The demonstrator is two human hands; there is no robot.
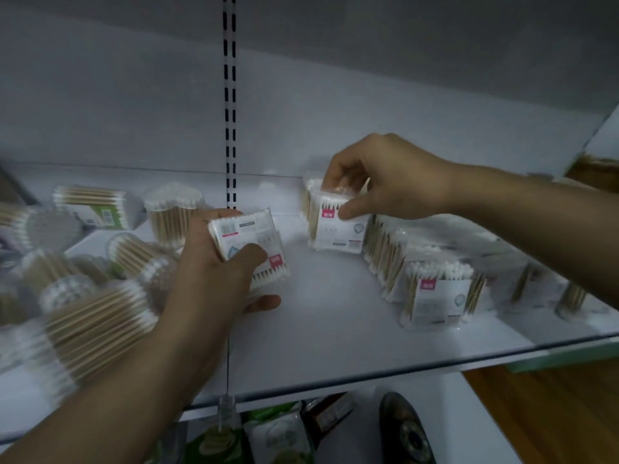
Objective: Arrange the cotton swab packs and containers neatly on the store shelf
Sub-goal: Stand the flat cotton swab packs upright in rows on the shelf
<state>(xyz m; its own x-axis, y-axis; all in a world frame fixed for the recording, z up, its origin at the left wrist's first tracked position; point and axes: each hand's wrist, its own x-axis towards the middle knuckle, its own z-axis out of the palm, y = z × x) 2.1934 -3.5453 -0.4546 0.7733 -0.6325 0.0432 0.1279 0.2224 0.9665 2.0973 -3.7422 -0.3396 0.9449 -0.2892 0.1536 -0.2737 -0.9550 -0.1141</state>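
Both hands busy on the white shelf: right hand pinches an upright swab pack at the back of the tidy row, left hand grips another pack, label inverted, likely needing flipping and slotting alongside.

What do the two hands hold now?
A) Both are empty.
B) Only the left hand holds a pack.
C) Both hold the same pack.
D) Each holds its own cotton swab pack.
D: the left hand grips the near pack, and the right hand pinches the far pack by its top.
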